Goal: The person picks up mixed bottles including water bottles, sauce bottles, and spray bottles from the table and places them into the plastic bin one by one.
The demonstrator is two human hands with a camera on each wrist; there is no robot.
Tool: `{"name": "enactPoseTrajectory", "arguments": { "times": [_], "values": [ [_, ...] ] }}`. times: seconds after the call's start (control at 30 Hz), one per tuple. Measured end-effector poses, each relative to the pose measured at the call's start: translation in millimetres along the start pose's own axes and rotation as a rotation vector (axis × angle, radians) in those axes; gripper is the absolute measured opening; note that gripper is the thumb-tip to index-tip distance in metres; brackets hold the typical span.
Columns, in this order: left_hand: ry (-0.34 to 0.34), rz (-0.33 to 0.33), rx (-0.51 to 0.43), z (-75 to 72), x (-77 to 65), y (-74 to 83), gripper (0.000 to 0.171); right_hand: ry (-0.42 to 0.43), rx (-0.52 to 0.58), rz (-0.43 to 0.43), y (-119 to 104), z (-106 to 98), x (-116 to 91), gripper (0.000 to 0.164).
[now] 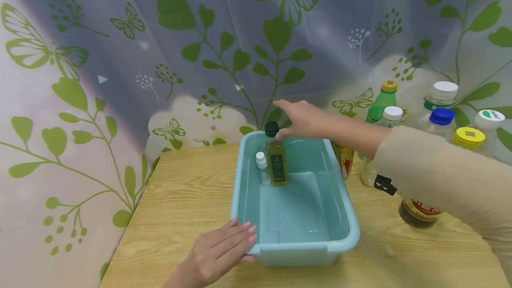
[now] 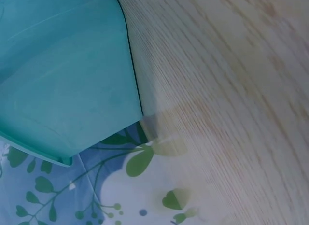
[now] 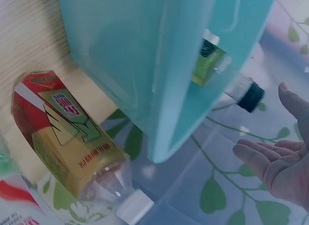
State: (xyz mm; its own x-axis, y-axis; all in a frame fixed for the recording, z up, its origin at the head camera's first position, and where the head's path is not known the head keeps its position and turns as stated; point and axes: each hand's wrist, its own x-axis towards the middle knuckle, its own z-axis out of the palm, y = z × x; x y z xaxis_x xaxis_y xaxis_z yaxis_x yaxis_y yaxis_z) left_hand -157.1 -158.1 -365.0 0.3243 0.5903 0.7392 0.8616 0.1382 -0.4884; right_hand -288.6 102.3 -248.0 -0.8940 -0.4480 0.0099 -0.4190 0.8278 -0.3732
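A light-blue plastic basin (image 1: 306, 208) stands on the table, with two bottles upright near its back left. One is a dark-capped glass bottle (image 1: 277, 161) with yellow-green liquid and a dark label. Beside it is a small clear bottle (image 1: 262, 169) with a white cap. My right hand (image 1: 302, 118) is over the basin's back rim, thumb and fingers spread beside the dark cap; the right wrist view shows the hand (image 3: 285, 157) apart from that cap. With fairly straight fingers, my left hand (image 1: 218, 252) rests on the basin's near left corner; the left wrist view shows no hand.
Right of the basin stand several bottles, among them a green one with a yellow cap (image 1: 389, 86), one with a blue cap (image 1: 442, 116) and a dark-filled bottle (image 1: 420, 212). A red-and-gold labelled bottle (image 3: 67, 133) is close to the basin. A patterned curtain (image 1: 224, 57) hangs behind.
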Motion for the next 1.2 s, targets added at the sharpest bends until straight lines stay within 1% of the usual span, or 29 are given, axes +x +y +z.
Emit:
{"name": "enactPoseTrajectory", "arguments": {
  "times": [0.13, 0.33, 0.47, 0.6, 0.8, 0.93, 1.03, 1.2],
  "values": [
    [0.001, 0.012, 0.007, -0.8, 0.6, -0.5, 0.028, 0.034, 0.008, -0.013, -3.8, -10.4, -13.9, 0.088],
    [-0.001, 0.001, 0.002, -1.2, 1.3, 0.5, 0.028, 0.079, 0.051, -0.040, -10.2, -24.5, -34.2, 0.087],
    [0.003, 0.009, 0.005, -1.0, 1.1, 0.2, 0.029, 0.110, 0.060, -0.062, -13.8, -30.8, -45.3, 0.085],
    [0.010, 0.021, 0.007, -0.2, 1.0, -0.9, 0.029, 0.125, 0.035, -0.077, -17.7, -35.3, -54.6, 0.083],
    [0.003, 0.015, 0.007, 0.2, 0.4, -0.8, 0.029, 0.150, 0.006, -0.071, -23.3, -42.3, -69.5, 0.082],
    [-0.008, 0.005, 0.005, 0.0, -0.6, -0.2, 0.029, 0.192, -0.031, -0.087, -25.9, -47.4, -83.4, 0.081],
    [-0.011, 0.005, 0.005, -0.1, -1.5, -0.3, 0.030, 0.240, -0.071, -0.116, -25.1, -49.8, -94.7, 0.080],
    [-0.016, 0.002, 0.010, -0.5, -1.2, -0.6, 0.030, 0.279, -0.090, -0.117, -19.1, -51.5, -111.0, 0.080]
  ]
}}
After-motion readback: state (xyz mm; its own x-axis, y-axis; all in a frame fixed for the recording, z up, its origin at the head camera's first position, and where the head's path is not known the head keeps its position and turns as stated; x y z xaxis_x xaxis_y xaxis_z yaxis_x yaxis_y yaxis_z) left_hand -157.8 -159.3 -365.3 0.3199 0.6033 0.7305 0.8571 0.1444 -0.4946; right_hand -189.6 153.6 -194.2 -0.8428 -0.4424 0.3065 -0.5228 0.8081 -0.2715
